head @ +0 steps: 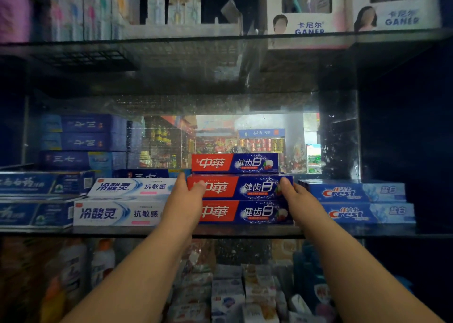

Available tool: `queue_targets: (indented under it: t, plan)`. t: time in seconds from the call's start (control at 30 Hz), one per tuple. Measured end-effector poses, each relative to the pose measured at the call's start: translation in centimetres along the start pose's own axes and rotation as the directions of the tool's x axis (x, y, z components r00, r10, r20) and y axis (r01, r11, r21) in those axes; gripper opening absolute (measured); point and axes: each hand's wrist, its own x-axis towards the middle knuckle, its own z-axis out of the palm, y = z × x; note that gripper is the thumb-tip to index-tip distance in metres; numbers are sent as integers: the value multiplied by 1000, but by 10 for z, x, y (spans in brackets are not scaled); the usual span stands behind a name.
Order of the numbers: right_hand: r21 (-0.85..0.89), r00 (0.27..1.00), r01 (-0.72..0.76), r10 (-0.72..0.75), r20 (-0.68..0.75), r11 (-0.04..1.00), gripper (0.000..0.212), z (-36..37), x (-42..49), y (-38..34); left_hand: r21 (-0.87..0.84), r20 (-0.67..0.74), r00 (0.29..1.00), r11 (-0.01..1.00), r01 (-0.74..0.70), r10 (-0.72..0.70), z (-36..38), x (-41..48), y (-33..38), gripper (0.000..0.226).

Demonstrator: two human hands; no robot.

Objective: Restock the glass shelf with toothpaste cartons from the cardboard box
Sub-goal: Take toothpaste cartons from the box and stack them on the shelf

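Glass shelf (245,230): smooth clear pane, its front edge dulled by a film of specks and smears. The mirrored back panel (338,138) is glossy but heavily spotted toward its right edge. The red-and-blue toothpaste cartons (235,163) stacked at mid-shelf are coated paperboard with a glossy print, and the middle carton (245,187) shows a sheen along its top edge (the white cartons (122,213) to the left and the blue Crest cartons (367,213) toward the right end look like the same stock, satin to glossy). On the upper pane, the white display boxes (306,25) read as matt card; under the shelf, the bottles (103,261) appear to be smooth plastic.
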Motion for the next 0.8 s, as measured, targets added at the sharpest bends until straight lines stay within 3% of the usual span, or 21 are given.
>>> queue_targets:
  t: [0.07, 0.13, 0.3, 0.5, 0.7, 0.8]
  plan:
    - [-4, 1000, -7, 6, -5, 1000, 56, 0, -1, -1, -162, 43, 993, 980, 118, -113, 4, -2, -6, 33]
    - [-10, 1000, -19, 19, -6, 1000, 57, 1, -2, -1, -208, 50, 988, 966, 152, -145, 6, 1, -7, 40]
    - [27, 998, -46, 45, 33, 999, 56, 0, -5, -3, -212, 88, 974, 951, 225, -211, 9, 9, 3, 47]
    - [64, 995, -77, 73, 73, 995, 54, 0, -5, -6, -104, 36, 980, 975, 199, -196, 5, 16, 0, 47]
    - [-68, 999, -30, 33, 40, 997, 50, 3, -3, -5, -125, 116, 975, 971, 202, -188, 5, 21, -8, 41]
    - [43, 991, -114, 111, 75, 993, 49, 0, 0, -7, -151, 145, 966, 960, 235, -214, 9, 23, -10, 41]
